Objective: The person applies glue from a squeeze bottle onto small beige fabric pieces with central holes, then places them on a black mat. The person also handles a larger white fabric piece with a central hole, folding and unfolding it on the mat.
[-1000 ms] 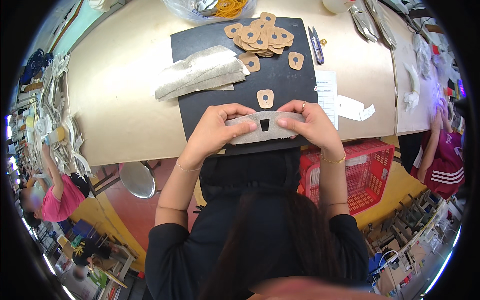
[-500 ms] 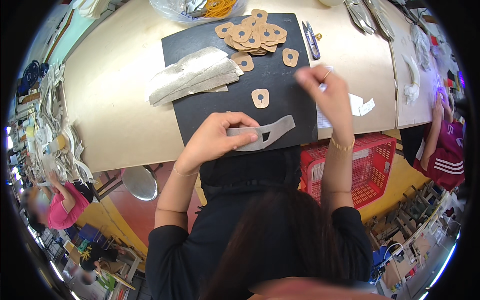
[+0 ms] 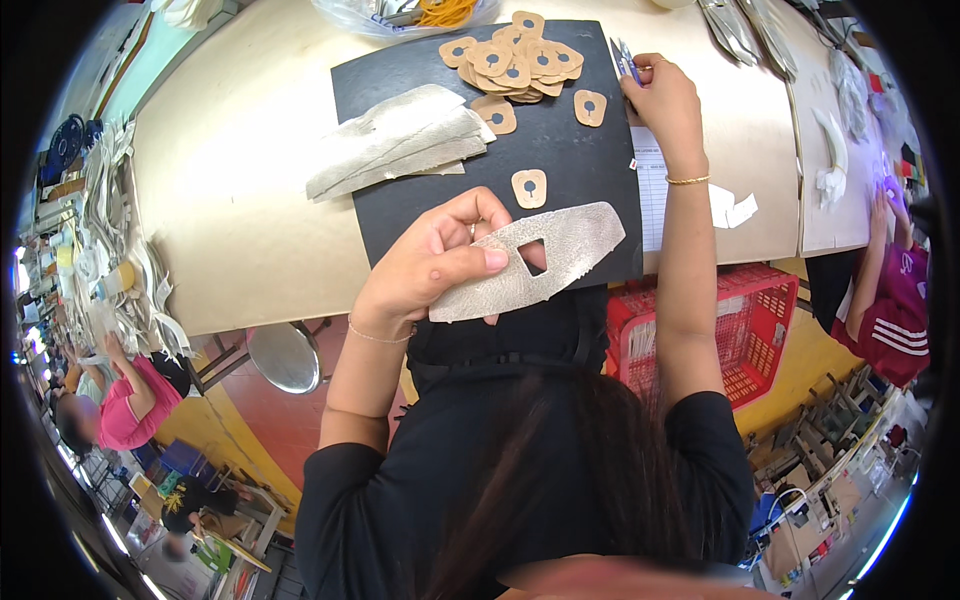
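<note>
My left hand (image 3: 440, 255) pinches a silvery leather strip (image 3: 580, 245) with a square cut-out, its grainy face turned up, just above the near edge of the black mat (image 3: 420, 210). At the far right of the mat, my right hand (image 3: 665, 110) has its fingers closed on the thread snips (image 3: 624, 58), which still lie at table level. A single tan keyhole-cut patch (image 3: 529, 188) lies on the mat beyond the strip. Farther back is a pile of similar tan patches (image 3: 515, 65), with one patch (image 3: 590, 108) apart to its right. Left of them rests a stack of silvery strips (image 3: 400, 140).
A plastic bag (image 3: 400, 18) with orange bands stands at the back. Beside the mat lie a printed sheet (image 3: 650, 190) and white scraps (image 3: 738, 210). A red crate (image 3: 735, 340) sits below the table at right. Other people work at both sides.
My right hand has reached away to the far right and closed on the thread snips. My left hand has raised the leather strip and turned its broad face up.
</note>
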